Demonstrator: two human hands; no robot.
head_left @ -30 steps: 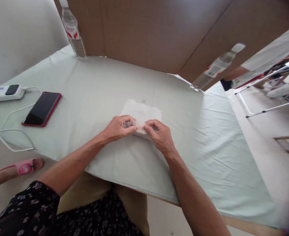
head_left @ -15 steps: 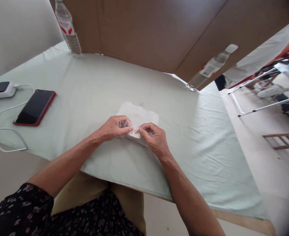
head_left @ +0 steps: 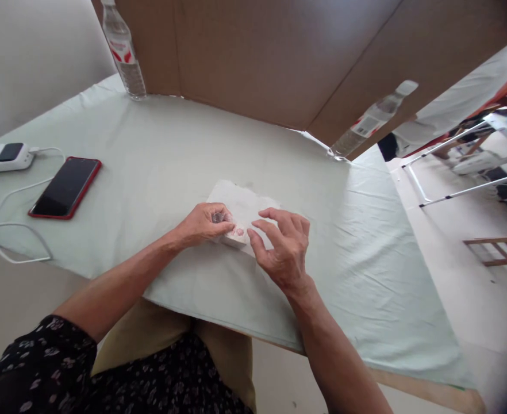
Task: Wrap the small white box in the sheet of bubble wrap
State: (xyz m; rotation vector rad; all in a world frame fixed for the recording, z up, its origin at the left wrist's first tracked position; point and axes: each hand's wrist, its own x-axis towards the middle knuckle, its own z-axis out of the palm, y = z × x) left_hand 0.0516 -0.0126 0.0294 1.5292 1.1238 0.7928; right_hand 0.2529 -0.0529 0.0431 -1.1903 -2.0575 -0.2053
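Note:
A white, paper-like piece (head_left: 247, 200) with an uneven far edge lies on the table in front of me. At its near side is a small pale block-like edge (head_left: 235, 241), and small pinkish marks or bits (head_left: 238, 232) show on top. My left hand (head_left: 208, 222) is closed in a pinch at the left of these, on what looks like clear crinkled plastic (head_left: 217, 217); its exact kind is hard to make out. My right hand (head_left: 283, 241) hovers at the right side of the white piece, fingers apart and nothing visible between them.
A red-cased phone (head_left: 65, 188) and a white power bank (head_left: 3, 158) with a cable lie at the left. Two water bottles (head_left: 126, 63) (head_left: 368, 125) stand against the cardboard panel (head_left: 253, 57) behind. The pale green cloth (head_left: 357, 276) covers the table.
My right hand has let go of the pinched spot, opened its fingers and drawn back to the right. My left hand keeps its pinch in nearly the same place.

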